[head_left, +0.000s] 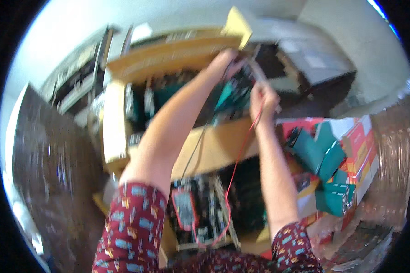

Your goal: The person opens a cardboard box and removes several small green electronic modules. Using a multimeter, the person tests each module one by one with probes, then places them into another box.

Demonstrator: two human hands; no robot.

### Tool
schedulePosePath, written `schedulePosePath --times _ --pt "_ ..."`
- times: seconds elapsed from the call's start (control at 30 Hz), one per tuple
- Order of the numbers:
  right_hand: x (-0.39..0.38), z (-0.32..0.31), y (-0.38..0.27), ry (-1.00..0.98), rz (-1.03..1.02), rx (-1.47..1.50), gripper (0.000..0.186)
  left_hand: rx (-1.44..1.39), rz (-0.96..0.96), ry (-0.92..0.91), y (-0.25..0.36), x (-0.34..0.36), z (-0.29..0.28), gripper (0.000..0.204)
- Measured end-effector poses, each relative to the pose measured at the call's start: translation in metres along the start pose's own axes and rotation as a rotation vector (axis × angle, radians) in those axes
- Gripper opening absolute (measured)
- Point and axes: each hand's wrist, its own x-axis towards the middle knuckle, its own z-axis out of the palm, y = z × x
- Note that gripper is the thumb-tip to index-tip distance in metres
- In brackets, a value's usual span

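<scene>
My left hand point(231, 61) reaches over the open cardboard box point(223, 141), at its far right corner. Its fingers look curled, but blur hides what they hold; a thin dark line runs beside them. My right hand point(264, 100) is closed around the end of a red test lead point(238, 159). A pale narrow strip point(256, 70) lies between the two hands. The red lead curves down to a red-edged multimeter point(184, 209) with a grey face, which rests on circuit boards point(207, 204) nearer me. A dark lead point(197, 148) rises from the meter over the box's front wall.
Green boards point(232, 95) stand inside the box. On the right, more green pieces point(325, 157) lie on red and white cartons point(357, 145). Brown wrapped stacks point(54, 177) rise on both sides. A grey case point(319, 59) stands at the back right, and a rack point(79, 73) at the back left.
</scene>
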Motion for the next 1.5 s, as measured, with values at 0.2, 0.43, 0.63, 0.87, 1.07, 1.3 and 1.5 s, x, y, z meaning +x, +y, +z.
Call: schedulePosePath --times 0.2,0.43,0.63,0.87,1.07,1.3,1.5 --pt "-0.006 -0.012 -0.001 0.039 0.032 0.141 0.021 -0.06 -0.291 -0.104 0.052 -0.009 -0.02 0.035" --pt "-0.009 -0.015 -0.007 0.034 0.064 0.172 0.021 -0.113 -0.395 -0.061 0.064 -0.014 -0.043 0.036" --pt "-0.012 -0.014 -0.013 0.027 0.027 0.214 0.017 -0.017 -0.296 -0.081 0.049 -0.024 -0.057 0.03" --pt "-0.012 -0.016 -0.012 0.034 0.013 0.196 0.018 -0.016 -0.337 -0.153 0.045 -0.024 -0.052 0.033" --pt "-0.011 -0.015 -0.015 0.04 0.049 0.198 0.018 -0.052 -0.31 -0.142 0.045 -0.027 -0.046 0.033" --pt "-0.012 -0.017 -0.014 0.009 0.062 0.18 0.016 -0.065 -0.319 -0.169 0.05 -0.029 -0.042 0.036" --pt "-0.011 -0.016 -0.012 0.003 0.028 0.182 0.016 -0.047 -0.365 -0.22 0.055 -0.024 -0.047 0.035"
